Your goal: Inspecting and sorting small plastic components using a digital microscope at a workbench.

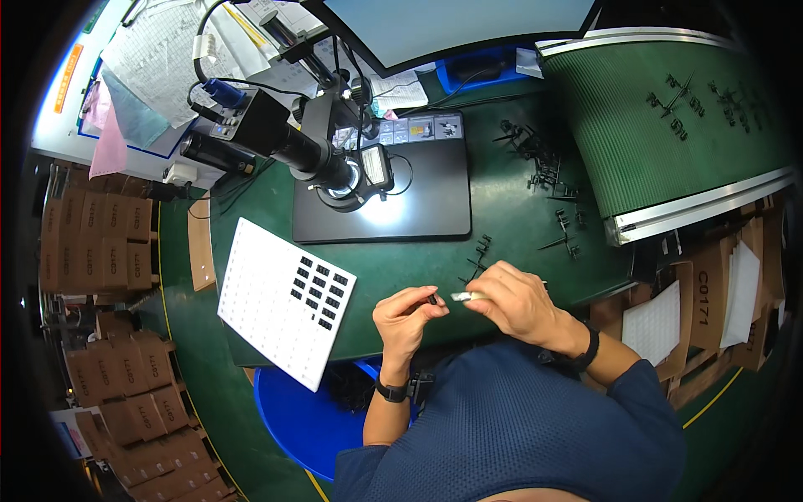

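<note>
My left hand [404, 325] pinches a small black plastic part [432, 299] between thumb and fingertips, in front of my chest. My right hand [525, 308] is closed around a slim tool with a pale, flat tip [462, 296]; most of it is hidden by the fingers, so its kind is unclear. That tip points at the black part with a small gap between them. To the left, a white tray [259, 309] lies at an angle, with several black parts [314, 284] in rows at its right side. A black branched sprue [478, 258] lies just beyond my hands.
A microscope camera [309, 155] stands over a dark base plate [335, 222]. More black sprues [539, 159] lie right of it. A green conveyor belt [619, 109] carries further sprues. Below the table's front edge sits a blue bin [280, 410]. Cartons [100, 243] are stacked at left.
</note>
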Demonstrator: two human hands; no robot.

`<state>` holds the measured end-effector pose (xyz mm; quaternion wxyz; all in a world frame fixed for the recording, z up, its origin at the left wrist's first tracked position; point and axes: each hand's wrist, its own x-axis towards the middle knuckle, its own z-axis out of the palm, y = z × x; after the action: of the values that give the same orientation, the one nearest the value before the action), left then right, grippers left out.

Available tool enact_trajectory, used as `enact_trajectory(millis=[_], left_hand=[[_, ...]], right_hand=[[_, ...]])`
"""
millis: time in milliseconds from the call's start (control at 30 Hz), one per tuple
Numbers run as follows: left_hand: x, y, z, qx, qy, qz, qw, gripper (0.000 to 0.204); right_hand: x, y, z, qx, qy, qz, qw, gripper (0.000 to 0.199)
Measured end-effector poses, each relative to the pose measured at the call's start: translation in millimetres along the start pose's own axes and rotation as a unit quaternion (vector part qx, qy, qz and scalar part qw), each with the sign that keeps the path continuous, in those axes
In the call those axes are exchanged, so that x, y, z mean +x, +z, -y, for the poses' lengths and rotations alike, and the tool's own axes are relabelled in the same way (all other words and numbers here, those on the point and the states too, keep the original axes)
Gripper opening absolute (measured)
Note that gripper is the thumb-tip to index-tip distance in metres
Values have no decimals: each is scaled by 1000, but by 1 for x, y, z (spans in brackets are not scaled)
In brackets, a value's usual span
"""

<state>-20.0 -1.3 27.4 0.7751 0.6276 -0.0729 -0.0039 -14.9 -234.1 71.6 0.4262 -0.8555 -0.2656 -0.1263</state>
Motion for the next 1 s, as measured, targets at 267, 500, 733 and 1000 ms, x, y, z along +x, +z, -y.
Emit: enact_trajectory(millis=[267, 500, 733, 1000], left_hand=[[1, 10, -13, 93, 40, -3, 995, 23], [2, 9, -13, 135, 64, 13, 989, 25], [-1, 6, -16, 158, 51, 32, 986, 22], [-5, 8, -17, 156, 52, 34, 986, 16]], right_hand=[[10, 1, 4, 30, -69, -12, 997, 24], [10, 4, 1, 18, -93, -9, 995, 24], [9, 7, -1, -2, -99, -18, 995, 22], [7, 10, -1, -24, -120, -36, 992, 22]])
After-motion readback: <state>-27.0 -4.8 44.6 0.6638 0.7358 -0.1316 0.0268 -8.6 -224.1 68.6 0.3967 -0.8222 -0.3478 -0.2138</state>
